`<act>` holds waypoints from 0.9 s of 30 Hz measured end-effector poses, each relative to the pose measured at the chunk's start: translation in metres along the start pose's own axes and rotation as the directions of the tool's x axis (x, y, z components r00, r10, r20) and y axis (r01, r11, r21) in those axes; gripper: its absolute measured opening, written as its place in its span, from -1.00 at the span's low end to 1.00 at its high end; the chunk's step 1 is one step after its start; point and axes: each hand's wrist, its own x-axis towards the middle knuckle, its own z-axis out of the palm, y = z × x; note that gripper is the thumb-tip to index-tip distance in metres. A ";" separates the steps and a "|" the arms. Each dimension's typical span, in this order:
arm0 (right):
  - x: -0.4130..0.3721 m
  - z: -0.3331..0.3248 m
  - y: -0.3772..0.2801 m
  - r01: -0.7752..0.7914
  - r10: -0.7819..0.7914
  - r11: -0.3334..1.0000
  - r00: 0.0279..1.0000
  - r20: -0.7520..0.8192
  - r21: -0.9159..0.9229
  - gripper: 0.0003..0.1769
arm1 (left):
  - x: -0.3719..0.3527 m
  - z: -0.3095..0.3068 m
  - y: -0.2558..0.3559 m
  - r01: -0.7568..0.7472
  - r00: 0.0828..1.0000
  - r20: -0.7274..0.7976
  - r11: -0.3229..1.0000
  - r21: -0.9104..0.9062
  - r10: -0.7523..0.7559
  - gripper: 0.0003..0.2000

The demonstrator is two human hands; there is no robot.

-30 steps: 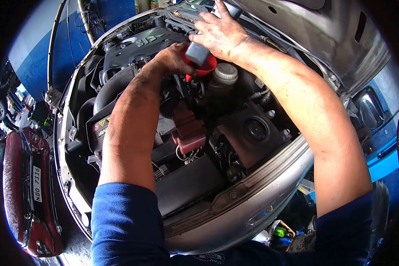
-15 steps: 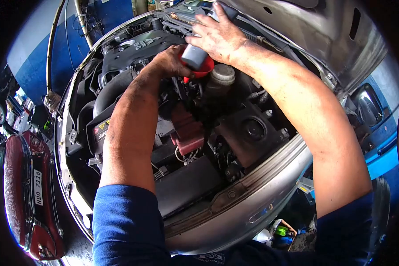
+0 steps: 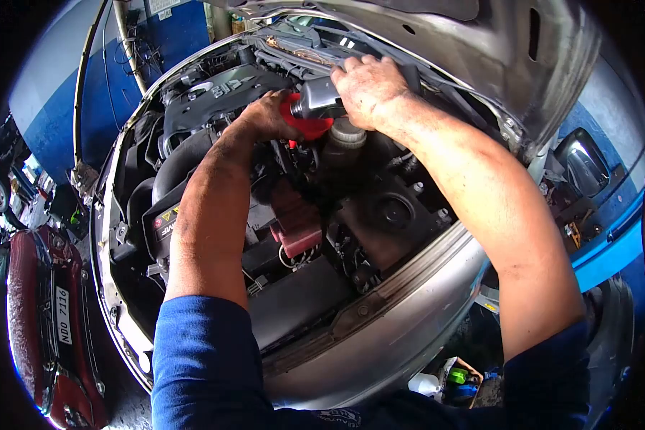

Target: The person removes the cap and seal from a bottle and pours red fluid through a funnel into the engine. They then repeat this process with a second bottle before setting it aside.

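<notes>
Head view, looking down into an open engine bay: both of the person's bare hands meet at the far middle of the bay, just under the raised hood (image 3: 444, 43). The right hand (image 3: 369, 86) has its fingers (image 3: 356, 66) wrapped fully closed over a grey bottle (image 3: 314, 99), gripping it at its right end. The bottle lies nearly on its side, long axis running left to right, with the free end pointing left and slightly down into a red funnel (image 3: 306, 127).

The funnel sits directly beneath that end of the bottle, touching it or very close; I cannot see the bottle's mouth itself. The left hand (image 3: 265, 115) comes in from the near left and is curled shut against the funnel's left rim, though most of its fingertips are hidden behind the red plastic. So the funnel lies between the two hands, the left one touching it and the right one just beside it, up on the bottle.

Just right of the funnel and below the right hand stands a pale reservoir cap (image 3: 346, 133), close but apart from the funnel. The black engine cover (image 3: 218, 89) lies to the left of the hands, a dark red box (image 3: 299, 233) sits nearer in the bay, and the battery (image 3: 166, 215) is at the near left. A red car (image 3: 43, 322) is parked well off to the left.
</notes>
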 end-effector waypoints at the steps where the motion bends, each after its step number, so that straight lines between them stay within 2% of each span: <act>1: -0.005 -0.004 0.001 -0.068 0.066 0.994 0.998 0.023 0.090 -0.42 | 0.001 0.002 -0.003 -0.024 0.999 -0.020 0.998 0.061 0.025 0.16; 2: -0.011 -0.009 0.003 -0.070 0.069 0.994 0.997 0.018 0.089 -0.42 | 0.002 0.004 -0.006 -0.020 0.999 -0.034 0.996 0.088 0.023 0.21; 3: -0.017 -0.014 0.005 -0.110 0.100 0.984 0.992 0.082 0.137 -0.41 | -0.002 0.001 -0.002 -0.021 0.999 -0.038 0.996 0.092 0.024 0.21; 6: -0.034 -0.024 0.016 -0.241 0.182 0.942 0.952 0.248 0.234 -0.37 | -0.006 -0.006 0.010 0.086 0.993 0.067 0.981 0.171 -0.099 0.31; 7: -0.039 -0.020 0.019 -0.238 0.181 0.943 0.953 0.243 0.231 -0.37 | -0.006 -0.004 0.011 0.087 0.993 0.060 0.982 0.170 -0.099 0.31; 9: -0.048 -0.014 0.025 -0.311 0.275 0.881 0.950 0.148 0.357 -0.33 | -0.007 -0.005 0.017 0.062 0.996 0.040 0.962 0.265 -0.075 0.39; 10: -0.053 -0.013 0.028 -0.335 0.292 0.855 0.942 0.167 0.396 -0.24 | -0.009 -0.007 0.021 0.068 0.996 0.033 0.960 0.271 -0.079 0.39; 15: -0.061 -0.003 0.030 -0.373 0.335 0.791 0.927 0.168 0.484 -0.11 | -0.017 -0.011 0.037 0.191 0.973 0.059 0.923 0.334 -0.223 0.46; 17: -0.061 0.005 0.030 -0.379 0.419 0.752 0.907 0.054 0.539 -0.10 | -0.020 -0.013 0.039 0.226 0.960 0.085 0.915 0.335 -0.268 0.42; 18: -0.063 -0.002 0.034 -0.381 0.405 0.704 0.909 0.103 0.599 -0.10 | -0.022 -0.013 0.041 0.222 0.962 0.081 0.916 0.334 -0.262 0.43; 21: -0.060 0.008 0.038 -0.341 0.425 0.701 0.905 0.018 0.627 -0.08 | -0.031 -0.019 0.042 0.243 0.956 0.073 0.910 0.336 -0.283 0.43; 22: -0.061 0.015 0.036 -0.303 0.444 0.718 0.892 -0.077 0.626 -0.23 | -0.031 -0.023 0.038 0.252 0.957 0.051 0.909 0.332 -0.284 0.41; 23: -0.059 0.022 0.036 -0.270 0.448 0.718 0.885 -0.129 0.642 -0.24 | -0.034 -0.030 0.032 0.268 0.956 0.030 0.905 0.330 -0.293 0.39; 25: -0.060 0.014 0.038 -0.264 0.421 0.668 0.905 -0.061 0.696 -0.12 | -0.041 -0.054 0.005 0.137 0.989 0.010 0.926 0.353 -0.150 0.31; 27: -0.056 0.026 0.042 -0.130 0.412 0.628 0.892 -0.187 0.768 -0.21 | -0.075 -0.089 0.009 0.164 0.985 -0.126 0.857 0.488 -0.117 0.05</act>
